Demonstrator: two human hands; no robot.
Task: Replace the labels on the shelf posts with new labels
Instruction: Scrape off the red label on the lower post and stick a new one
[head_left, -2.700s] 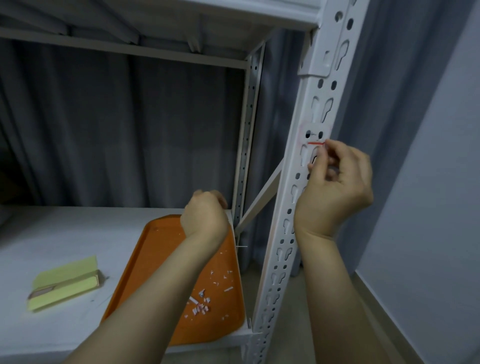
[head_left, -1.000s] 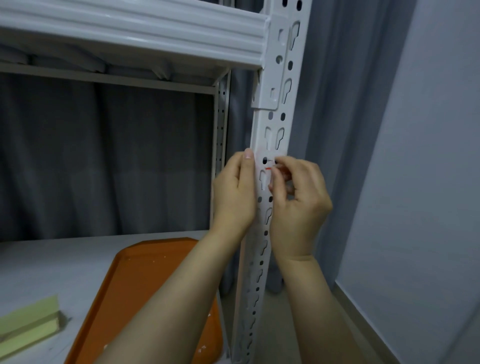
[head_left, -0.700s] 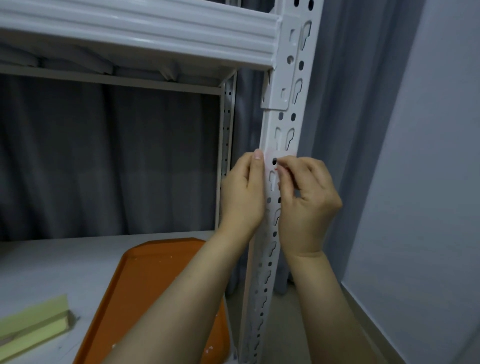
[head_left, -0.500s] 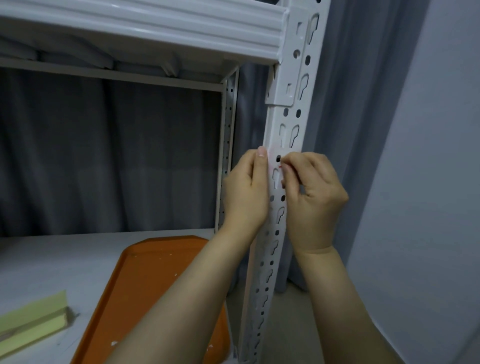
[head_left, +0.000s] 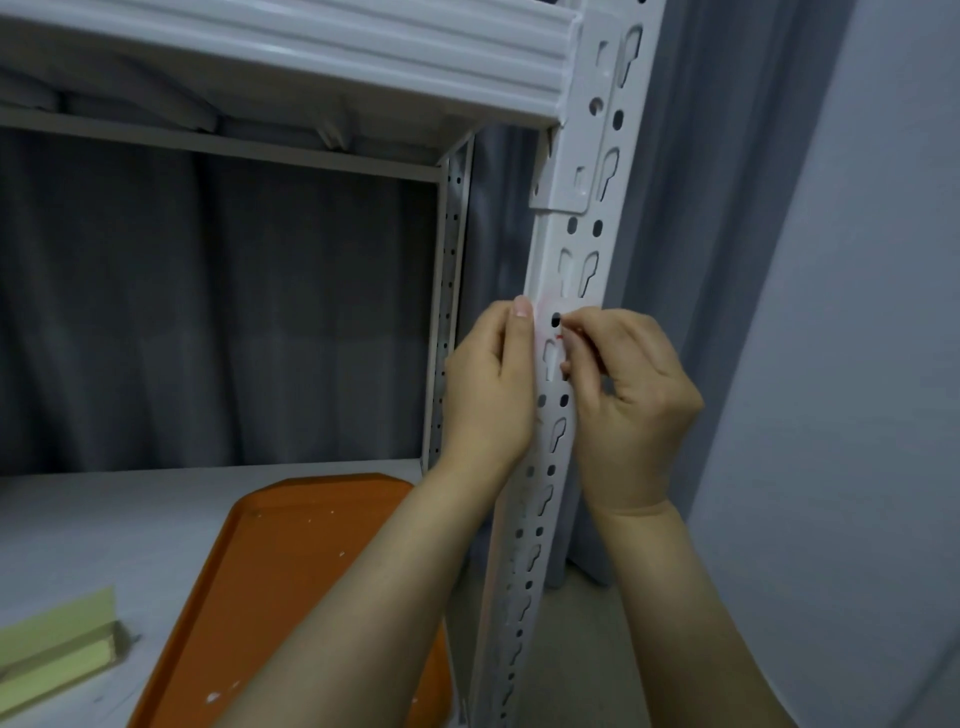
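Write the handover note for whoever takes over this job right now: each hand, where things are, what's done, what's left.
Left hand: fingers straight, pressed along the front post beside the label.
Right hand: fingertips pinch the label's red-marked edge.
Orange tray lies on the shelf below, holding white scraps; a yellow-green pad lies to its left.
Done: some label bits apparently peeled into the tray.
Left: peel this label off, then stick a new one on; no fresh one shows on the post.

Tray (head_left: 291, 571) lies on shelf (head_left: 104, 525) left of post (head_left: 571, 270), pad (head_left: 57, 649) farther left
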